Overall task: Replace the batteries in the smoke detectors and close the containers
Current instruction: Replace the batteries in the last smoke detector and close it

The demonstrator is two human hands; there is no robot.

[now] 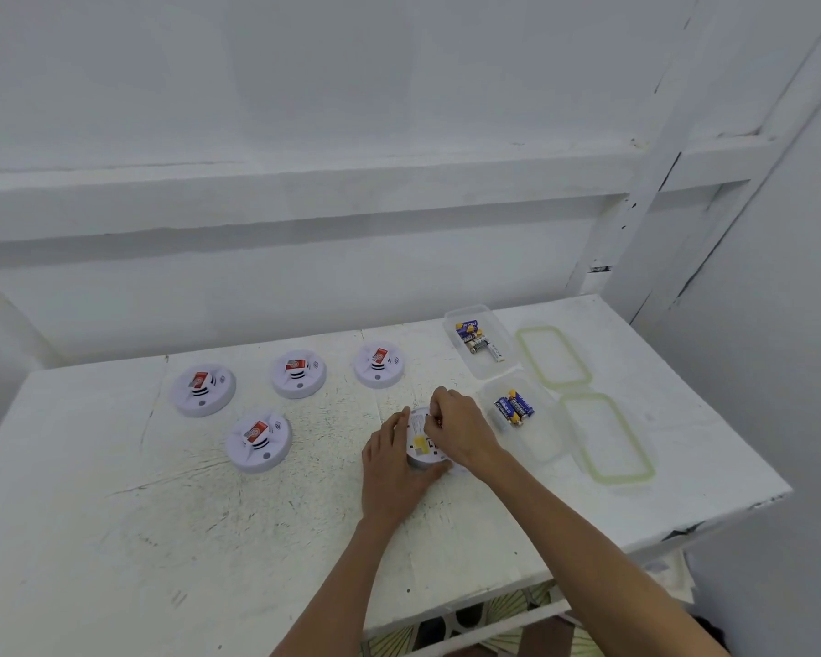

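A white smoke detector point(420, 443) lies upside down on the white table point(257, 528), its labelled back with a yellow sticker facing up. My left hand point(394, 467) holds its left rim. My right hand point(460, 431) is over its top, fingers curled and pinching something small at the battery bay; what it pinches is hidden. Several other detectors lie face up with red stickers: one point(203, 389), another point(298, 373), a third point(379, 364) and one nearer point(258, 441).
Two clear open containers hold batteries: the far container point(487, 367) and the near container point(548, 438). Their green-rimmed lids, the far lid point(553, 356) and the near lid point(606, 437), lie to the right. The table edge drops off at the right and front.
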